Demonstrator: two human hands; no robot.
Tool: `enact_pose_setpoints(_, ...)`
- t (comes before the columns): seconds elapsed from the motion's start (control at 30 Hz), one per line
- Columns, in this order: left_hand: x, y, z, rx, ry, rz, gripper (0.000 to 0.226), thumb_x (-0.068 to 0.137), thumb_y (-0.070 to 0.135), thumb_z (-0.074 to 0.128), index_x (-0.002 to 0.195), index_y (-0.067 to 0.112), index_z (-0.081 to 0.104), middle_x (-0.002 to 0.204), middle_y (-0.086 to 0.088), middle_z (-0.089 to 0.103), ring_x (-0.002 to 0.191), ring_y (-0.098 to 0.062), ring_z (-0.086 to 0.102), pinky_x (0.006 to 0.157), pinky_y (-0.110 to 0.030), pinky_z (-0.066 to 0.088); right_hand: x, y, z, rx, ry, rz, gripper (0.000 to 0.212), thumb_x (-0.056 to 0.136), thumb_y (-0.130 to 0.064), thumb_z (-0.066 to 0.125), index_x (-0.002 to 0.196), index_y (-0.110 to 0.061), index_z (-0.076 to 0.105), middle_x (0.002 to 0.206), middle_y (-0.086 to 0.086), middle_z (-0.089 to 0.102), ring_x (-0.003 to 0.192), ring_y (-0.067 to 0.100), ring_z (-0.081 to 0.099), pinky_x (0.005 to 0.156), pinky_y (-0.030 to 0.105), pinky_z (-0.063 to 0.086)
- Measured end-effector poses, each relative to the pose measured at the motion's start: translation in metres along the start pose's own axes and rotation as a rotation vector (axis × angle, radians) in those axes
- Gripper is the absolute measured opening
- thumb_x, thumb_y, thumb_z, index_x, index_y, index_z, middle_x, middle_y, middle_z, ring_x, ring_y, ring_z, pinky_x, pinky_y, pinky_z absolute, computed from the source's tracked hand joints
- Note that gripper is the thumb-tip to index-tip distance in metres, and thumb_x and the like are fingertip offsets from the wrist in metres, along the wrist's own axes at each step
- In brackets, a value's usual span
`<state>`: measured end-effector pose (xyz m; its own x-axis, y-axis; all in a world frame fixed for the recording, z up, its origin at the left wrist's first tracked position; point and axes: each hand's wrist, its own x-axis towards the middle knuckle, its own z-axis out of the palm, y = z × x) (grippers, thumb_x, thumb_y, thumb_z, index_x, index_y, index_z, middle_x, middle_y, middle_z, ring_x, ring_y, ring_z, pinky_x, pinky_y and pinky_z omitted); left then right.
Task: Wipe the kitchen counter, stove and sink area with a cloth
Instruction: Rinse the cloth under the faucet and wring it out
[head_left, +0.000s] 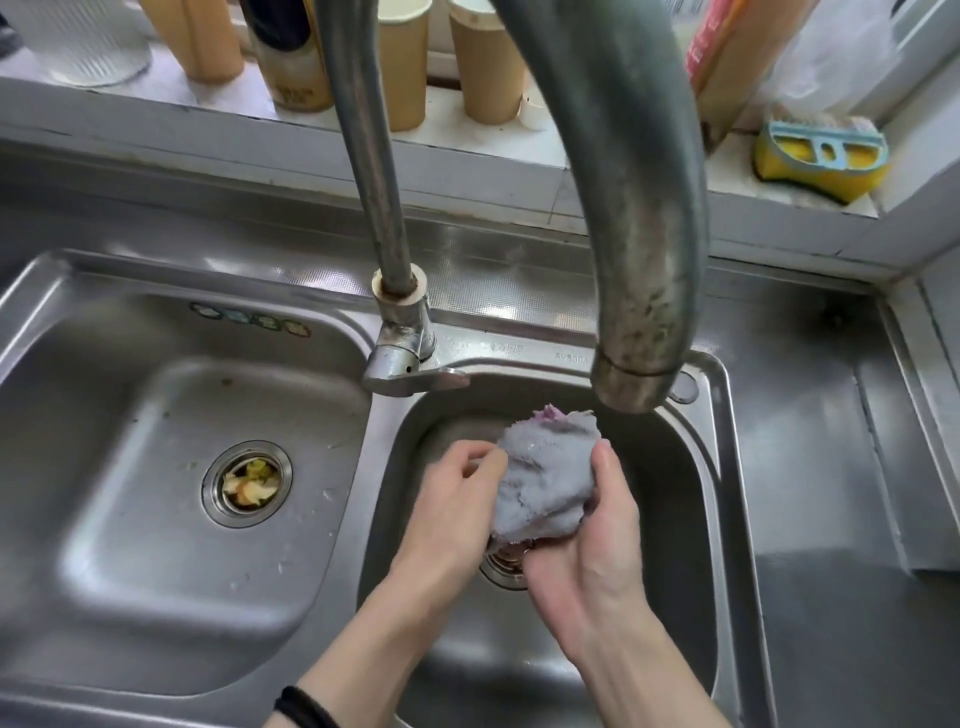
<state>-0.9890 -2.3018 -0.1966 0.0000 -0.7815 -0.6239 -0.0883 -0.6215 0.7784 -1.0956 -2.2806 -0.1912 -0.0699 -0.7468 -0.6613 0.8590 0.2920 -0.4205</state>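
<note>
- Between left hand (451, 501) and right hand (589, 551): crumpled grey cloth (545, 478), over small right steel basin (680, 499), under curved metal spout (644, 234).
- Left of these: large left steel basin (130, 441).

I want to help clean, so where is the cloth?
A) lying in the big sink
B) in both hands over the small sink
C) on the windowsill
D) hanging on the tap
B: the left hand and right hand grip the cloth over the small sink.

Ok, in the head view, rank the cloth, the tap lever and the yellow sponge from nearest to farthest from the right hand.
1. Cloth, held in the right hand over the right basin.
2. Tap lever, on the sink deck to its left.
3. Yellow sponge, back right on the sill.
</note>
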Motion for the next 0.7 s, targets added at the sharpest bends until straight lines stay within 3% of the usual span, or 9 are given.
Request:
enact_pose_setpoints(0.1, -0.001, -0.002, 0.006, -0.225, -0.028, -0.157, 0.014, 0.102, 0.028, 0.060, 0.114, 0.026, 0.067, 0.089, 0.003, 0.077, 0.060, -0.004, 0.068, 0.044, -0.015, 0.041, -0.005, -0.002, 0.002, -0.061, 0.012, -0.017, 0.041, 0.101, -0.046, 0.054, 0.099, -0.020, 0.086, 0.112, 0.015, 0.080, 0.094, 0.026, 0.080, 0.072, 0.036, 0.064)
enact_pose_setpoints(0.2, 0.001, -0.002, 0.006, -0.304, -0.070, -0.262, 0.015, 0.099, 0.017, 0.063, 0.104, 0.008, 0.073, 0.084, -0.008, 0.073, 0.063, -0.018, 0.062, 0.048, -0.023, 0.035, -0.007, -0.004, -0.001, -0.184, 0.058, -0.045, 0.030, 0.093, -0.030, 0.067, 0.115, -0.016, 0.081, 0.114, 0.014, 0.079, 0.100, 0.029, 0.078, 0.086, 0.043, 0.063)
enact_pose_setpoints(0.3, -0.003, -0.003, 0.003, -0.346, -0.078, -0.289, 0.021, 0.096, -0.004, 0.058, 0.108, -0.007, 0.074, 0.095, -0.019, 0.077, 0.071, -0.024, 0.072, 0.050, -0.026, 0.050, -0.011, -0.007, -0.005, -0.458, 0.124, -0.094, 0.022, 0.103, -0.015, 0.062, 0.120, -0.018, 0.074, 0.108, 0.011, 0.081, 0.100, 0.029, 0.078, 0.092, 0.047, 0.060)
enact_pose_setpoints(0.47, -0.001, -0.014, 0.001, -0.252, 0.111, -0.185, 0.027, 0.098, -0.012, 0.055, 0.115, 0.008, 0.065, 0.098, -0.016, 0.079, 0.084, -0.025, 0.077, 0.067, -0.032, 0.063, -0.017, -0.019, -0.015, -0.675, 0.177, -0.105, 0.021, 0.107, -0.018, 0.053, 0.117, -0.023, 0.071, 0.096, -0.002, 0.082, 0.089, 0.015, 0.080, 0.077, 0.034, 0.060)
enact_pose_setpoints(0.6, -0.003, -0.019, 0.002, -0.215, 0.045, -0.097, 0.031, 0.102, -0.010, 0.052, 0.113, 0.016, 0.064, 0.094, -0.006, 0.081, 0.083, -0.018, 0.080, 0.067, -0.035, 0.064, -0.020, -0.024, -0.022, -0.649, 0.171, -0.022, 0.026, 0.108, -0.008, 0.050, 0.120, -0.024, 0.068, 0.103, 0.005, 0.082, 0.095, 0.025, 0.080, 0.090, 0.049, 0.063)
enact_pose_setpoints(0.7, -0.003, -0.022, -0.001, -0.256, 0.026, -0.065, 0.031, 0.101, -0.011, 0.053, 0.114, 0.015, 0.064, 0.099, -0.010, 0.080, 0.083, -0.019, 0.079, 0.063, -0.032, 0.063, -0.021, -0.030, -0.029, -0.703, 0.209, -0.037, 0.025, 0.104, -0.003, 0.056, 0.117, -0.017, 0.072, 0.101, 0.007, 0.082, 0.091, 0.024, 0.080, 0.074, 0.040, 0.066)
